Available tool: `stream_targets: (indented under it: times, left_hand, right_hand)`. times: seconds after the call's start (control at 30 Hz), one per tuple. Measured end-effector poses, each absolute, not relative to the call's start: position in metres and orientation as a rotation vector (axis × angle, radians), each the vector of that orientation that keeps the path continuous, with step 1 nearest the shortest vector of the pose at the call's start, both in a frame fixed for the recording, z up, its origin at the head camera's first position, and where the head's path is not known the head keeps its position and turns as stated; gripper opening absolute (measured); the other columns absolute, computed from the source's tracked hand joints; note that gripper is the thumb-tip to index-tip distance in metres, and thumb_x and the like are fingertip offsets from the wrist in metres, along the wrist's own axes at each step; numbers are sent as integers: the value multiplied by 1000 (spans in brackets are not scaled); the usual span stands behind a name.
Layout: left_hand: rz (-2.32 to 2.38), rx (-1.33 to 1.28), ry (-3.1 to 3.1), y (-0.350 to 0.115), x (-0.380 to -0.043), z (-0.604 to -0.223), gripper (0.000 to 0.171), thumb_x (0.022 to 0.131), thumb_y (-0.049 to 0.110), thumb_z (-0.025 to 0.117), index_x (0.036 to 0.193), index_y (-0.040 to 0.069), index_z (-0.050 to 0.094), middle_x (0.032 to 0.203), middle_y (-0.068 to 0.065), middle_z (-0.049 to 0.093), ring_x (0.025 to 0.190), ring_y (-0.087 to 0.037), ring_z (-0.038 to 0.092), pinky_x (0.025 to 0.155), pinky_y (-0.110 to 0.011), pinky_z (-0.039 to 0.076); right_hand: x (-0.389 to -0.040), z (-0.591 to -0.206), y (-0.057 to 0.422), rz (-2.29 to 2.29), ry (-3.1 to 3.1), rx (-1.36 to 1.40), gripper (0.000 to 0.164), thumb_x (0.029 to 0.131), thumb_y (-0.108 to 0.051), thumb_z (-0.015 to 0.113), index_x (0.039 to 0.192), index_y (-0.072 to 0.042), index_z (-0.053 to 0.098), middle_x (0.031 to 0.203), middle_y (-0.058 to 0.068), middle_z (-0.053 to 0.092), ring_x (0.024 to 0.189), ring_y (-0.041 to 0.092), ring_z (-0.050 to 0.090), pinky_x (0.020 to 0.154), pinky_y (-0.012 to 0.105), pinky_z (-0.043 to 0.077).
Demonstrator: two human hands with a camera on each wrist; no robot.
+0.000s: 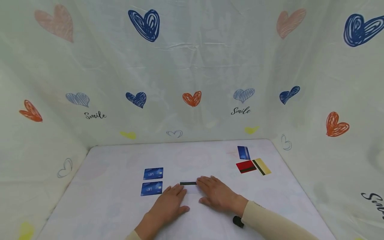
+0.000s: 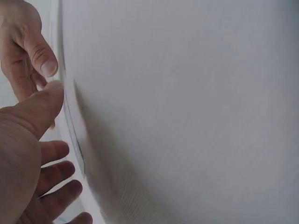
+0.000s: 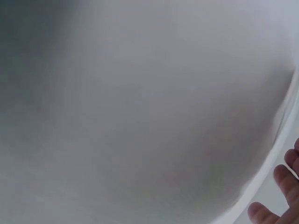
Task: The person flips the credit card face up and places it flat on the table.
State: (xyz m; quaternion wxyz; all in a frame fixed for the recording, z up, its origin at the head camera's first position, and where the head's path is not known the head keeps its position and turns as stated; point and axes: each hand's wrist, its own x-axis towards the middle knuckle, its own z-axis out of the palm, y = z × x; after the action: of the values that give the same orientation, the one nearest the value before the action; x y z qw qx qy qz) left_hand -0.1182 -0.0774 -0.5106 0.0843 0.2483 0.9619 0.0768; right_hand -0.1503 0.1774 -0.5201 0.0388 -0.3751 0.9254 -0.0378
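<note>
We see the flat white card with a black stripe (image 1: 188, 183) lying on the white-covered worktop (image 1: 114, 213) between our two hands, its ends at the fingertips. Our left hand (image 1: 168, 204) and right hand (image 1: 217, 195) lie palm-down, fingers extended, gripping nothing. Uneven pressure could skew the card, and its thin edge may resist being picked up. Our left fingertips are just beside the lower glossy blue rectangular card (image 1: 151, 188), so a careless outward sweep could knock it out of line.
</note>
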Motion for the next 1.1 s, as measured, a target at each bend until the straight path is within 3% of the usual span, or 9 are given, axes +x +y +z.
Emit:
stream_targets:
  times: [0.1, 0.23, 0.73, 1.1]
  left_hand:
    - [231, 738, 3004, -79, -127, -512, 63, 94, 52, 76, 140, 10, 66, 142, -9, 65, 134, -30, 59, 114, -51, 48]
    - [250, 705, 3110, -78, -138, -513, 60, 92, 49, 80, 136, 10, 68, 131, -8, 67, 124, -30, 60, 108, -53, 50]
    - [158, 720, 3115, -76, -151, -519, 65, 88, 57, 80, 133, 10, 69, 123, -9, 66, 115, -31, 54, 97, -51, 45]
    - [160, 717, 3110, -78, -154, -521, 63, 87, 60, 80, 125, 10, 72, 119, -9, 66, 113, -31, 54, 96, -52, 45]
  right_hand:
    - [-154, -521, 175, -113, 2938, -1125, 69, 103, -52, 64, 156, -11, 48, 156, 5, 53, 143, 24, 51, 118, 47, 45]
    - [-160, -523, 171, -121, 3023, -1116, 66, 99, -53, 70, 149, -11, 55, 144, 6, 59, 129, 22, 55, 106, 42, 52]
    - [-171, -528, 161, -95, 3052, -1123, 57, 95, -53, 76, 132, -11, 65, 123, 1, 62, 109, 17, 54, 89, 32, 48]
    - [-174, -529, 160, -90, 3000, -1115, 50, 97, -52, 73, 126, -12, 67, 117, 0, 62, 105, 16, 52, 87, 31, 47]
